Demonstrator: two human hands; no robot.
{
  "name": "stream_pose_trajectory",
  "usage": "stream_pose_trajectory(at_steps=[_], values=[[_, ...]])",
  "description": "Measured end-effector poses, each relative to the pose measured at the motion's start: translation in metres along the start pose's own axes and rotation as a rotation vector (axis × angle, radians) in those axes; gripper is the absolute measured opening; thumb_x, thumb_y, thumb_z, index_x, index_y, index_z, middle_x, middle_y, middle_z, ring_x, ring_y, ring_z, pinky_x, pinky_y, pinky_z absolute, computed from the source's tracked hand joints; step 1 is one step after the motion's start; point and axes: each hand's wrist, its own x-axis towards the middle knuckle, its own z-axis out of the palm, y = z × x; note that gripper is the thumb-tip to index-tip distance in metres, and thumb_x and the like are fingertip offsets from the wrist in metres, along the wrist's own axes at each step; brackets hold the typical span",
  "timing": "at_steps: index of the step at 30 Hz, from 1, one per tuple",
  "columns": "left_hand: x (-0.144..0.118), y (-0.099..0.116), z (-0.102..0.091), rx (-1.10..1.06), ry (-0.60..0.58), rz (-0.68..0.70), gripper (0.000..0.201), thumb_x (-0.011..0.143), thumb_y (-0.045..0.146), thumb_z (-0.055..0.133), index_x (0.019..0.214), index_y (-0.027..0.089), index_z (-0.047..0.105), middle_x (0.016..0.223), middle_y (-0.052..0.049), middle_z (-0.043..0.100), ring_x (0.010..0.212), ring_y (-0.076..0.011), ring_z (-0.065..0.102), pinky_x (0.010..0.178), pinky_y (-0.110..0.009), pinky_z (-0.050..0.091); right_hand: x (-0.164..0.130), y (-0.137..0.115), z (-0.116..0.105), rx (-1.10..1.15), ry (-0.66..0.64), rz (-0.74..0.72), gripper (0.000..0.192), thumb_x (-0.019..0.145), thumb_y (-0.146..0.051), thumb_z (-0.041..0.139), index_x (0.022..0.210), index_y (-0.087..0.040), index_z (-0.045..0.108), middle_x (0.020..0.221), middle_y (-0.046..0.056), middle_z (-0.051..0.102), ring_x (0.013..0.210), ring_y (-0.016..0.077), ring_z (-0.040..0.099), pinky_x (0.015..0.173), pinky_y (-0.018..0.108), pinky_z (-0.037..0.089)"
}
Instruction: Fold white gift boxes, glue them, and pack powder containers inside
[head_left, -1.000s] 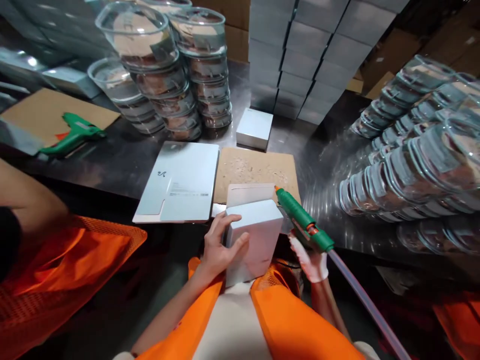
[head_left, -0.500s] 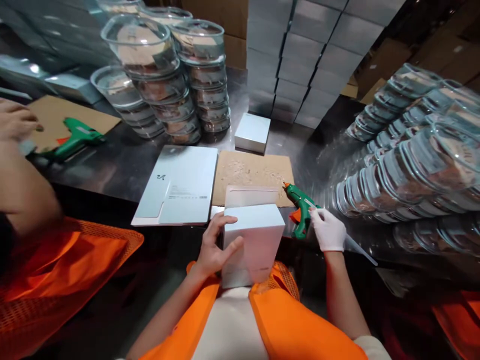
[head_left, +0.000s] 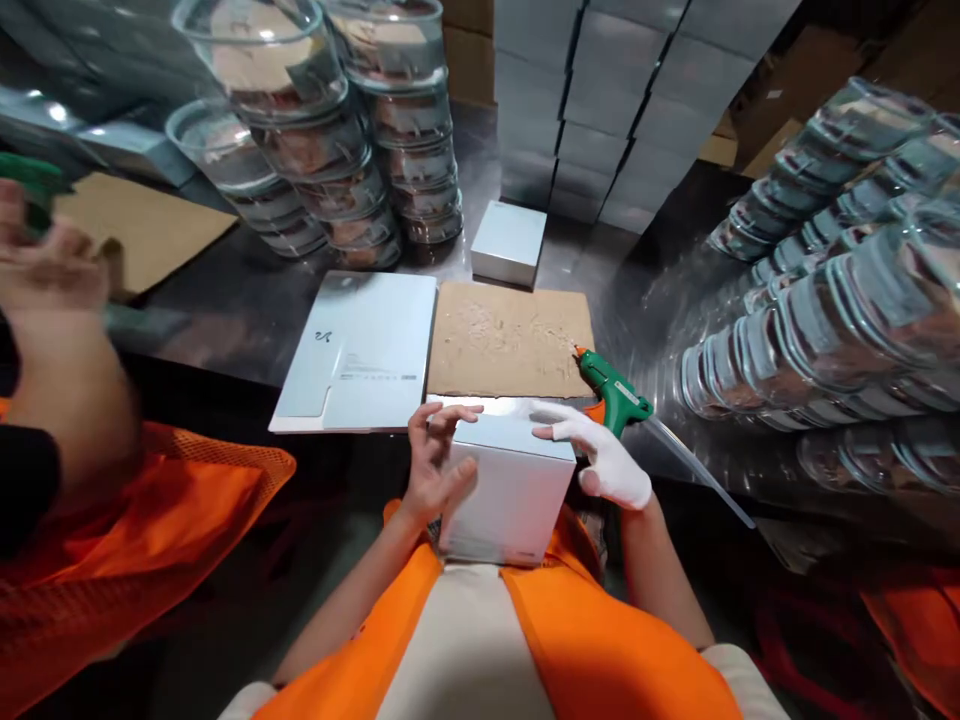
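Note:
A white box (head_left: 504, 495) stands upright against my front at the table's near edge. My left hand (head_left: 437, 460), bare, grips its left side, with the thumb on the near face and curled fingers by the top edge. My right hand (head_left: 600, 455), in a white glove, is round the box's upper right corner, fingertips over the top and far edge. The flap at the far edge is partly hidden by my fingers. Just beyond my right hand, a green glue gun (head_left: 616, 392) with an orange tip lies on the table, a clear glue stick (head_left: 701, 475) trailing from it.
Glue-marked cardboard (head_left: 510, 340) lies ahead, beside flat white printed sheets (head_left: 360, 350). A closed white box (head_left: 508, 243) sits behind. Stacked clear tubs (head_left: 315, 150) rise at left, more tubs (head_left: 825, 320) lean at right, and white boxes (head_left: 600, 110) form a wall. A co-worker's hand (head_left: 52, 260) is at far left.
My right hand has left the glue gun and moved left to the box. The flap that stood up behind the box is now lowered. The co-worker's hand and green glue gun have shifted.

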Motion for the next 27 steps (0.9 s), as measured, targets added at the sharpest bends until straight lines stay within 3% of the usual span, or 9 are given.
stream_pose_trajectory(at_steps=[4, 9, 11, 14, 17, 19, 21, 24, 27], values=[[0.0, 0.001, -0.007, 0.074, -0.084, -0.01, 0.019, 0.098, 0.047, 0.07, 0.103, 0.029, 0.071, 0.117, -0.008, 0.066, 0.124, -0.0302, 0.07, 0.106, -0.049, 0.055, -0.003, -0.008, 0.007, -0.235, -0.012, -0.098, 0.038, 0.094, -0.052, 0.076, 0.126, -0.031, 0.081, 0.149, 0.011, 0.068, 0.139, 0.0278, 0.063, 0.12, 0.05, 0.047], [-0.002, 0.006, -0.002, 0.059, -0.044, 0.003, 0.016, 0.098, 0.044, 0.069, 0.102, 0.028, 0.071, 0.118, -0.009, 0.072, 0.121, -0.0308, 0.07, 0.105, -0.054, 0.055, 0.0, -0.006, 0.02, -0.216, -0.056, -0.123, 0.029, 0.104, -0.041, 0.065, 0.127, -0.032, 0.08, 0.149, 0.009, 0.068, 0.139, 0.0245, 0.063, 0.12, 0.047, 0.048], [0.0, 0.008, -0.001, 0.055, -0.023, 0.003, 0.016, 0.097, 0.043, 0.07, 0.101, 0.028, 0.07, 0.111, -0.008, 0.073, 0.12, -0.0307, 0.071, 0.105, -0.054, 0.056, -0.005, 0.0, 0.018, -0.169, 0.0, -0.082, 0.047, 0.098, -0.055, 0.071, 0.14, -0.032, 0.073, 0.159, 0.011, 0.06, 0.148, 0.0272, 0.056, 0.124, 0.05, 0.042], [0.009, 0.009, -0.007, 0.046, 0.118, 0.005, 0.015, 0.096, 0.041, 0.072, 0.101, 0.027, 0.068, 0.109, -0.006, 0.072, 0.121, -0.0291, 0.07, 0.107, -0.051, 0.055, -0.029, 0.011, 0.009, -0.037, 0.308, -0.002, 0.104, 0.072, -0.084, 0.08, 0.158, -0.032, 0.053, 0.168, 0.015, 0.047, 0.155, 0.0336, 0.048, 0.122, 0.053, 0.046], [0.021, 0.013, -0.013, 0.06, 0.274, 0.026, 0.015, 0.096, 0.037, 0.072, 0.104, 0.027, 0.066, 0.114, -0.005, 0.07, 0.123, -0.0273, 0.069, 0.111, -0.049, 0.052, -0.065, 0.016, 0.003, 0.048, 0.435, 0.23, 0.086, 0.075, -0.085, 0.077, 0.136, -0.025, 0.072, 0.133, 0.016, 0.074, 0.115, 0.029, 0.075, 0.097, 0.042, 0.062], [0.029, 0.013, -0.01, 0.078, 0.352, 0.045, 0.017, 0.096, 0.037, 0.072, 0.105, 0.026, 0.064, 0.115, -0.005, 0.069, 0.125, -0.0273, 0.068, 0.115, -0.05, 0.049, -0.085, 0.017, 0.011, 0.102, 0.238, 0.44, 0.068, 0.076, -0.081, 0.079, 0.104, -0.019, 0.082, 0.093, 0.011, 0.081, 0.077, 0.0233, 0.075, 0.074, 0.036, 0.063], [0.033, 0.011, -0.001, 0.076, 0.426, 0.055, 0.021, 0.097, 0.042, 0.071, 0.109, 0.028, 0.061, 0.119, -0.005, 0.067, 0.128, -0.0278, 0.067, 0.118, -0.051, 0.048, -0.095, 0.016, 0.027, 0.163, 0.117, 0.526, 0.062, 0.065, -0.077, 0.087, 0.083, -0.018, 0.082, 0.075, 0.008, 0.078, 0.065, 0.0227, 0.07, 0.063, 0.034, 0.06], [0.028, 0.007, 0.015, 0.073, 0.451, 0.027, 0.031, 0.101, 0.056, 0.063, 0.115, 0.029, 0.057, 0.126, -0.006, 0.064, 0.132, -0.0288, 0.066, 0.117, -0.052, 0.05, -0.09, 0.011, 0.04, 0.153, 0.409, 0.471, 0.048, 0.068, -0.068, 0.087, 0.075, -0.021, 0.078, 0.074, 0.005, 0.077, 0.068, 0.0245, 0.069, 0.066, 0.038, 0.06], [0.021, 0.011, 0.015, 0.311, 0.274, 0.082, 0.032, 0.096, 0.055, 0.072, 0.108, 0.027, 0.062, 0.126, -0.009, 0.067, 0.144, -0.034, 0.057, 0.124, -0.06, 0.041, -0.075, -0.012, 0.02, 0.006, 0.724, 0.346, 0.035, 0.082, -0.06, 0.077, 0.079, -0.025, 0.079, 0.079, 0.005, 0.079, 0.073, 0.0252, 0.07, 0.077, 0.041, 0.062]])
